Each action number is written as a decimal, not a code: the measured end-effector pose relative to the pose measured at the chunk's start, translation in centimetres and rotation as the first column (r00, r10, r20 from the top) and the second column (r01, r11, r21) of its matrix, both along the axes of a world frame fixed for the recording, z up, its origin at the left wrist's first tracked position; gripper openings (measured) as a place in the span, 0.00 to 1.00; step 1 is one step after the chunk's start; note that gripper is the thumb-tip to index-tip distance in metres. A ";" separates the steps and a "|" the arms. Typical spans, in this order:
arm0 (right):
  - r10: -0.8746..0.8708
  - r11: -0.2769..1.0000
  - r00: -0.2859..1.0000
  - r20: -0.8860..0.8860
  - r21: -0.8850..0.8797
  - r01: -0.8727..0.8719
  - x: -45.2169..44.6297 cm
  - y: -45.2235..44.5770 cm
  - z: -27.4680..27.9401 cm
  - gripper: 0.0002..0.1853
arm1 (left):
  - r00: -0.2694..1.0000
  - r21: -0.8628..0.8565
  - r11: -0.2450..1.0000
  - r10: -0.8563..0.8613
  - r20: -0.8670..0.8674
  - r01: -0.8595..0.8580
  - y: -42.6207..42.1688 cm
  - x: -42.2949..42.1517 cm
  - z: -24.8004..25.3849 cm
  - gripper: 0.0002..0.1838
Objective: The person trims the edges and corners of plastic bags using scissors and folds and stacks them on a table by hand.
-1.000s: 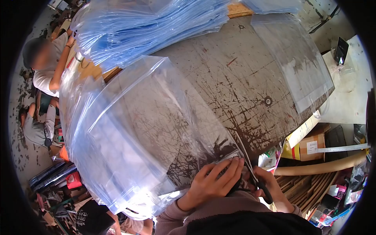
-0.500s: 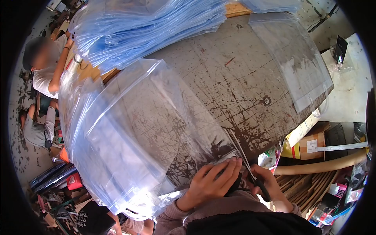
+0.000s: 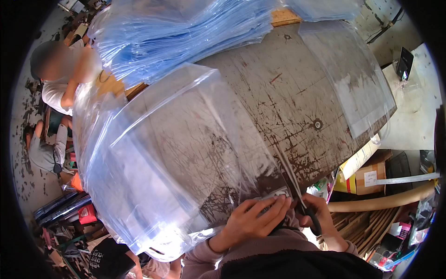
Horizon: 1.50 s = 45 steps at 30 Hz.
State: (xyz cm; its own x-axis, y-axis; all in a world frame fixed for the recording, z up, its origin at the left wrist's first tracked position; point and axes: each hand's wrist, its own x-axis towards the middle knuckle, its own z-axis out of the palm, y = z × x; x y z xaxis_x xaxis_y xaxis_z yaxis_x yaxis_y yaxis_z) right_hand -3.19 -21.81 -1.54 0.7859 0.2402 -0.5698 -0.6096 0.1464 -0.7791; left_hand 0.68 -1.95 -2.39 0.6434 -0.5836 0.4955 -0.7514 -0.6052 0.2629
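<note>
Near the table's front edge, my left hand (image 3: 254, 218) pinches the edge of a clear plastic sheet (image 3: 186, 121) that spreads over the table to the left. Just right of it, my right hand (image 3: 323, 218) is wrapped round the black handles of the scissors (image 3: 292, 180). The long blades point up and away, beside the right edge of the sheet. Their tips lie over the scratched table (image 3: 260, 79). On the left, bluish plastic bags (image 3: 134, 186) lie under or against the sheet.
A thick stack of blue plastic bags (image 3: 186, 42) fills the back left. Another clear bag (image 3: 348, 79) lies at the right. Co-workers (image 3: 58, 93) sit at the left. A cardboard box (image 3: 371, 174), a tan tube (image 3: 385, 199) and a phone (image 3: 404, 63) are on the right.
The clear sheet's top edge has shifted right and the scissor blades have opened wider. At the far left, a co-worker's arm has moved up before the face.
</note>
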 end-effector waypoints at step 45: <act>0.109 0.993 0.726 0.679 -0.037 -0.115 1.7 1.6 0.3 0.59 | 0.865 -0.890 0.429 -0.494 -0.088 0.155 -7.0 -0.4 -1.7 0.30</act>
